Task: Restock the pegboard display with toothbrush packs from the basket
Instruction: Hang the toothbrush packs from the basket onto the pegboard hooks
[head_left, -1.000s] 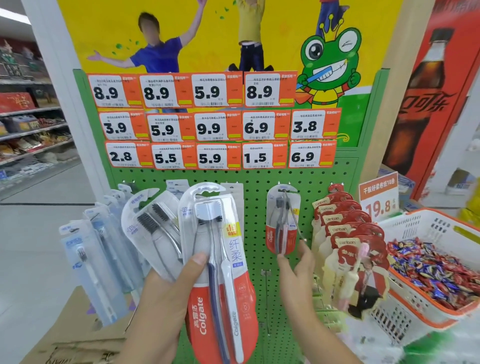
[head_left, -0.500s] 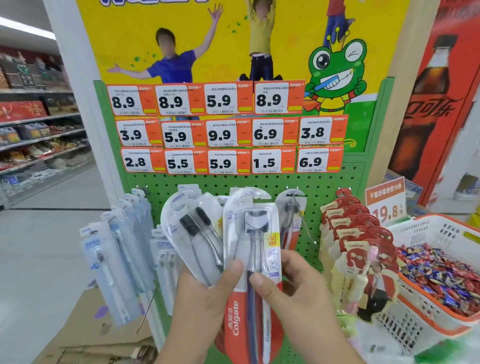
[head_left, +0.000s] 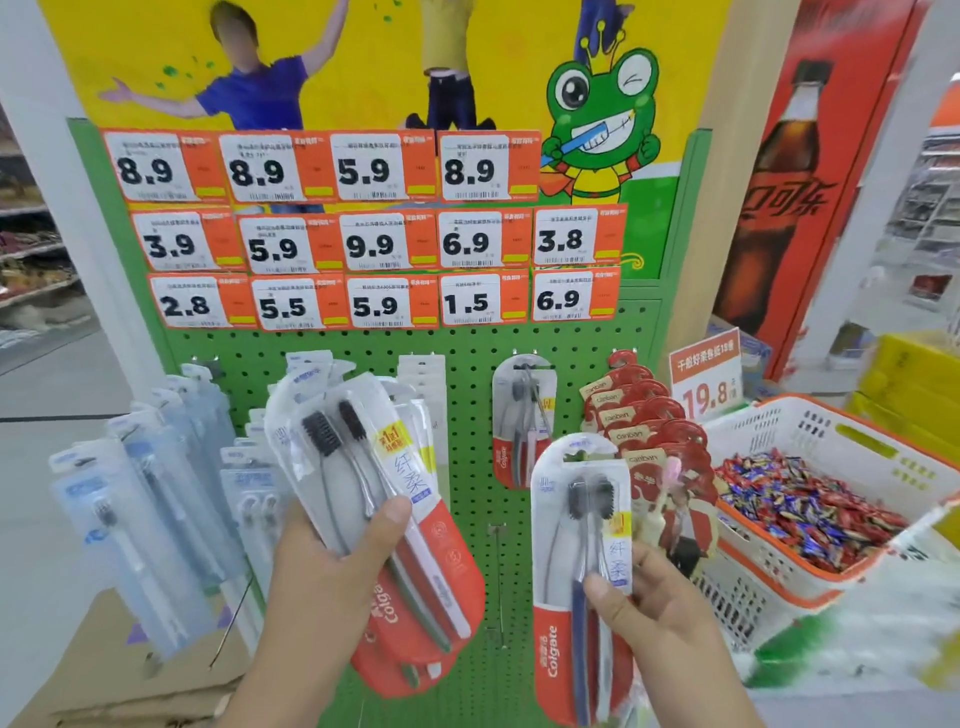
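Above the hooks I see three rows of orange-and-white price tags, and over them a yellow poster with a crowned green frog brushing its teeth. To my right a white-and-orange bin of wrapped candies sits below a 19.8 price sign, with a red cola bottle banner behind. Flattened cardboard lies lower left.

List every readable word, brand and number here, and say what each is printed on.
"8.9", "8.9", "5.9", "8.9": top row of price tags.
"3.9", "5.9", "9.9", "6.9", "3.8": middle row.
"2.8", "5.5", "5.9", "1.5", "6.9": bottom row.
"Colgate": pack in the right hand, and packs in the left hand.
"canban": red packs.
"19.8": sign.
Small print on the tags: too blurred.
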